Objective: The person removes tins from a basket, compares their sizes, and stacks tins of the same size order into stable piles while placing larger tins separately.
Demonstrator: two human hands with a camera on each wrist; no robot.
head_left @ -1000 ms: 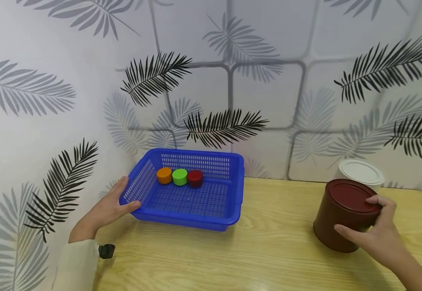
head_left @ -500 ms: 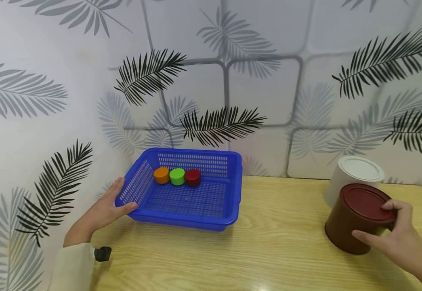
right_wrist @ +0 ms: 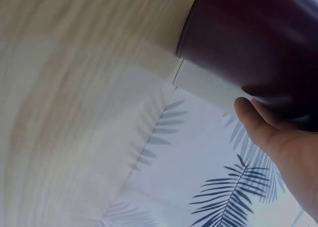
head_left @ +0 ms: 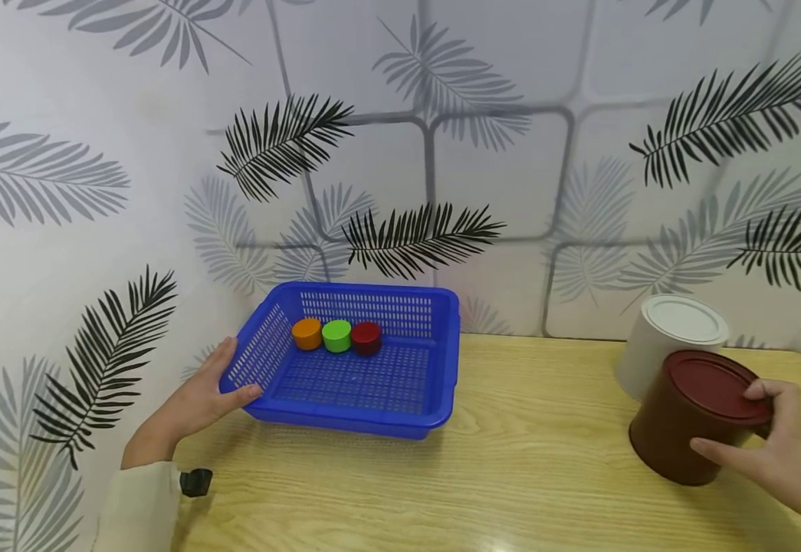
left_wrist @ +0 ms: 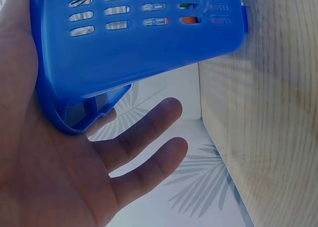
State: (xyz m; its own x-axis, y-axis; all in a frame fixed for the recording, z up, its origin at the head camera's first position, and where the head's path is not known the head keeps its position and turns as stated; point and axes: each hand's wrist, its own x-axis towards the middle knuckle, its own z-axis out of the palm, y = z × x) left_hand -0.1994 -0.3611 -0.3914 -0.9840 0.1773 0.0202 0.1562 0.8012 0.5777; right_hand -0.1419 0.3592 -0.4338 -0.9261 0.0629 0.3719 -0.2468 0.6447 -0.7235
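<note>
In the head view my left hand rests against the left corner of a blue plastic basket, thumb and fingers spread. The left wrist view shows the fingers extended past the basket's rim. Inside the basket an orange cup, a green cup and a dark red cup sit in a row. At the right, my right hand grips a brown canister with a dark red lid, thumb on its near side. Some of its fingers are hidden behind the canister.
A white canister with a lid stands behind the brown one, partly covered by it. Everything stands on a wood-grain table. A leaf-patterned wall covering borders the table at the back and left.
My right hand has shifted the brown canister to the right, so more of the white canister shows. My left hand stays at the basket. The head view has swung slightly.
</note>
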